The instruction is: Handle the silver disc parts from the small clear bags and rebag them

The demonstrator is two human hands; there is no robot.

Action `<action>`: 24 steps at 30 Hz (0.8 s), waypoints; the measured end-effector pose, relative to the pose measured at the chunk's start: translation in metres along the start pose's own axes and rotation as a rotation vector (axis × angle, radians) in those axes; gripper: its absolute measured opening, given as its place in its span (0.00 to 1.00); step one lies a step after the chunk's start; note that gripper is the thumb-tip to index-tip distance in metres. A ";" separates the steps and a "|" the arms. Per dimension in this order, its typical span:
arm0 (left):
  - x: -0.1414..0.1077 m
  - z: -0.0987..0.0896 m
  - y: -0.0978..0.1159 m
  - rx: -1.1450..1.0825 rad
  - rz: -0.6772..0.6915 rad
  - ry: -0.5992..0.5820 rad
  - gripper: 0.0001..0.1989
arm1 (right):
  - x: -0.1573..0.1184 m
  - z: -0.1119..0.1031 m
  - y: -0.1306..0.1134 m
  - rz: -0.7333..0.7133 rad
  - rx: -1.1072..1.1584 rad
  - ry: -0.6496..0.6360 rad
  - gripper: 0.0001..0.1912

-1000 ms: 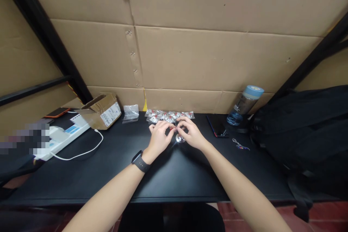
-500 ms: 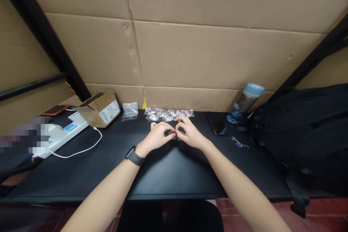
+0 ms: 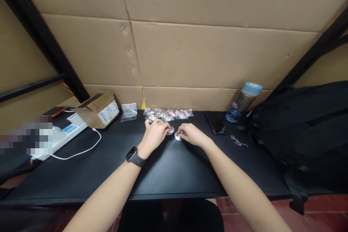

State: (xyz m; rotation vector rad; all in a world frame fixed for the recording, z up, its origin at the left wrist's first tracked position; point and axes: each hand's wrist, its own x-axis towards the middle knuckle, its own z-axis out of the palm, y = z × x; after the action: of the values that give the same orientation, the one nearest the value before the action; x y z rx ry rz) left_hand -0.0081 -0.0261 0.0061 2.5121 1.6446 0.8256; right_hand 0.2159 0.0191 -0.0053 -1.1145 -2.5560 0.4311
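Note:
Two small round silver metal pieces lie side by side on the black table [image 3: 168, 174]. My left hand [image 3: 154, 135], with a black watch on the wrist, has its fingertips on the left metal piece [image 3: 170, 130]. My right hand [image 3: 191, 135] pinches the right metal piece [image 3: 178, 136] against the tabletop. Just behind the hands, along the cardboard wall, lies a row of several small clear bags with red and silver parts [image 3: 168, 114].
An open cardboard box [image 3: 99, 109] and empty clear bags [image 3: 128, 111] sit at the back left, with a white power strip [image 3: 63, 134] and cable. A phone [image 3: 215, 123], a water bottle [image 3: 243, 102], a keyring [image 3: 237, 142] and a black backpack [image 3: 304, 130] lie to the right.
My hands were joined over one silver piece held between them. Now they have drawn slightly apart and lowered, each resting on its own silver piece on the table.

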 end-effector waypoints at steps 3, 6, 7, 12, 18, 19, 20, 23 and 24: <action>0.001 0.000 0.000 -0.025 -0.030 0.010 0.08 | 0.002 -0.002 -0.005 0.013 0.038 0.099 0.03; 0.005 0.001 -0.005 -0.096 -0.165 0.044 0.06 | 0.004 -0.007 -0.009 0.025 0.216 0.374 0.04; 0.006 0.000 -0.008 -0.133 -0.231 0.060 0.06 | 0.005 -0.010 -0.009 0.043 0.295 0.476 0.06; 0.013 -0.003 -0.029 -0.344 -0.466 0.147 0.10 | 0.009 -0.016 -0.007 0.102 0.694 0.763 0.13; 0.012 0.012 -0.021 -0.653 -0.387 0.225 0.12 | 0.013 0.002 -0.022 0.107 0.794 0.761 0.14; 0.010 0.015 -0.016 -0.679 -0.349 0.202 0.11 | 0.013 0.006 -0.026 0.110 0.769 0.683 0.15; 0.009 0.018 -0.011 -0.690 -0.312 0.175 0.10 | 0.013 0.010 -0.030 0.112 0.743 0.604 0.15; 0.005 0.025 -0.002 -0.673 -0.256 0.122 0.08 | 0.011 0.016 -0.036 0.125 0.695 0.483 0.15; 0.004 0.026 -0.001 -0.670 -0.263 0.116 0.08 | 0.011 0.016 -0.036 0.132 0.689 0.482 0.15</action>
State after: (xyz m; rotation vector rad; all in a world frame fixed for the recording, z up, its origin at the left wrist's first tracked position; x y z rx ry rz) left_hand 0.0044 -0.0156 -0.0149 1.7848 1.3697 1.2453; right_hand 0.1790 0.0011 -0.0037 -0.9643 -1.7162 0.8682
